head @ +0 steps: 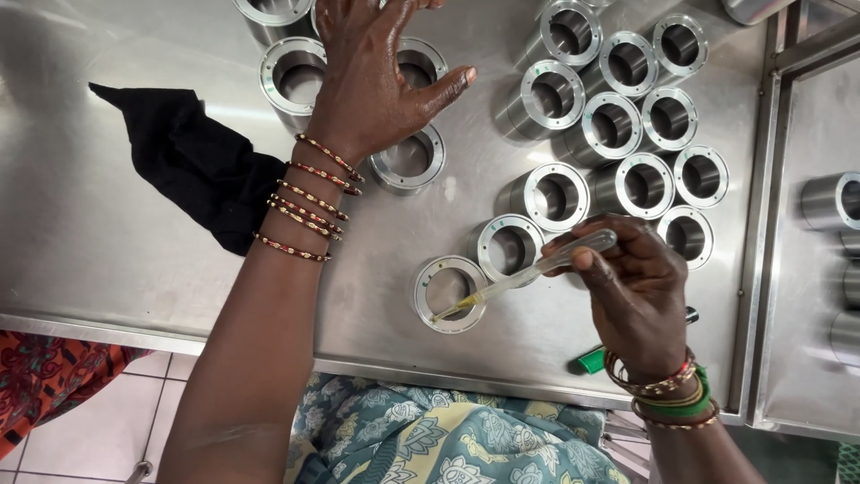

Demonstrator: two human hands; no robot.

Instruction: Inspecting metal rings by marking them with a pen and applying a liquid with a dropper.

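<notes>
1. Fingers (452,83) of the left hand (372,76) were spread wide and lay flat over a group of metal rings at the top of the steel table (107,260), gripping nothing; the thumb pointed right, and the palm partly covered one ring (419,61).
2. Left of that wrist, a black cloth (193,161) lay crumpled on the table, touching the forearm, which wore several red and gold bangles (309,202).
3. Just below the left hand sat a flat metal ring (410,159), and further up to the left stood another ring (292,76).
4. Near the table's front edge, a single ring (451,293) stood apart, and the yellowish tip of a clear plastic dropper (528,273) rested inside its opening.
5. Right hand (638,300) fingers were closed on the dropper's bulb end, pinching it between thumb and forefinger.
6. Behind that hand stood a cluster of polished cylindrical sleeves (618,121), packed close together, some touching.
7. A green object (591,360) poked out under the right wrist, too hidden to identify.
8. Farthest right, a second tray (806,376) held more cylinders (831,202).
</notes>
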